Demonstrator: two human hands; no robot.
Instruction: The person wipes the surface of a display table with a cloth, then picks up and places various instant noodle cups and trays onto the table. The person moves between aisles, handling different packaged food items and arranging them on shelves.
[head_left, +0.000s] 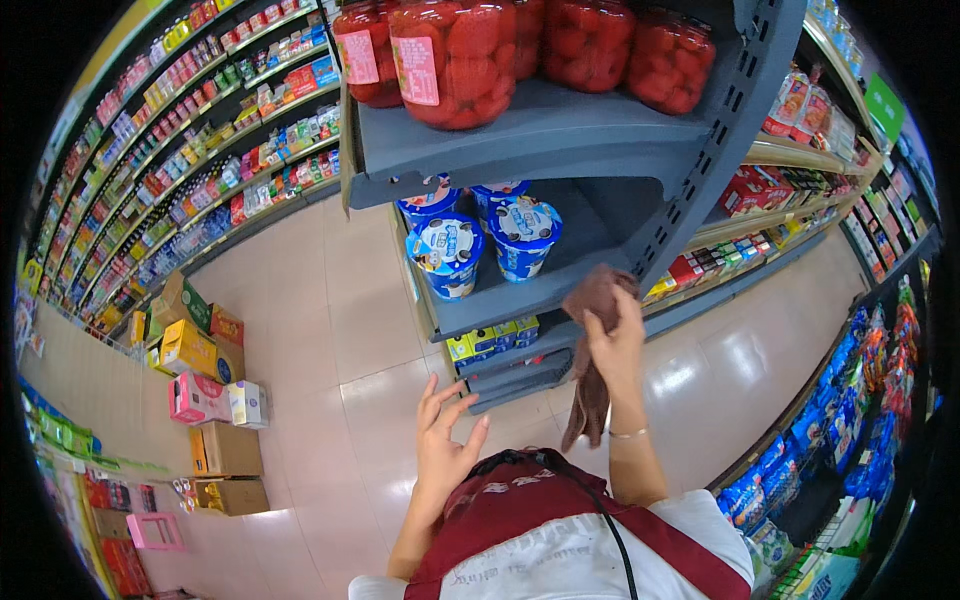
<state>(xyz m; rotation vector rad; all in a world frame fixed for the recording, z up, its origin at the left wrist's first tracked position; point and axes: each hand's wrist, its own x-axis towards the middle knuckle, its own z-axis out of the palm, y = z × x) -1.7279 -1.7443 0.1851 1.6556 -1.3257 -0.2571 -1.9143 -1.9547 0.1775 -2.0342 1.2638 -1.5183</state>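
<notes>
A brown cloth (589, 360) is gripped in my right hand (619, 337), bunched at the top against the grey shelf unit's edge, its tail hanging down. My left hand (450, 435) is held in the air with fingers spread, holding nothing, below and left of the shelf unit. Several blue lidded tubs (448, 255) stand at the left part of the middle metal shelf (517, 300). On the shelf above are glass jars of red fruit (457, 67), some with pink labels. Small yellow-green and blue boxes (484, 343) sit on a lower shelf.
Cardboard cartons (229, 450) and coloured boxes stand on the tiled floor at the left. Long stocked shelves (225, 127) curve along the upper left. Another stocked shelf unit (787, 157) is at the upper right; blue packets (772, 472) fill a display rack at the lower right.
</notes>
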